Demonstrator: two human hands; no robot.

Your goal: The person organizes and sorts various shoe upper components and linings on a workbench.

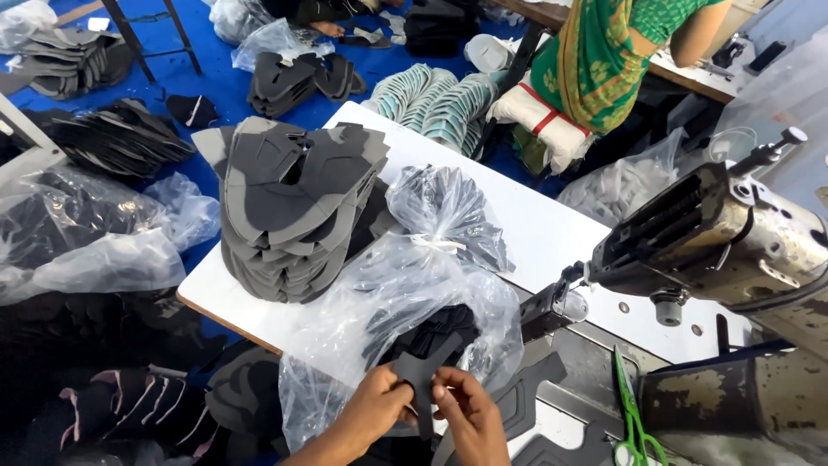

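Head view of a sewing station: the left hand point(377, 406) and right hand point(466, 414) meet at the lower edge of the frame, both pinching a narrow dark fabric piece point(420, 380) between closed fingertips, just in front of an open clear plastic bag point(405, 293) that holds more dark cut pieces. Behind it a second, tied clear bag point(448, 211) contains grey pieces. Both bags lie on the white surface point(552, 233), beside a tall stack of grey cut pieces point(293, 207). At right stands a worn sewing machine point(716, 237), with green-handled scissors point(634, 423) near its base. Further bags and stacks of cut pieces lie on the blue floor point(216, 82); another person in a green garment point(604, 52) works at the top
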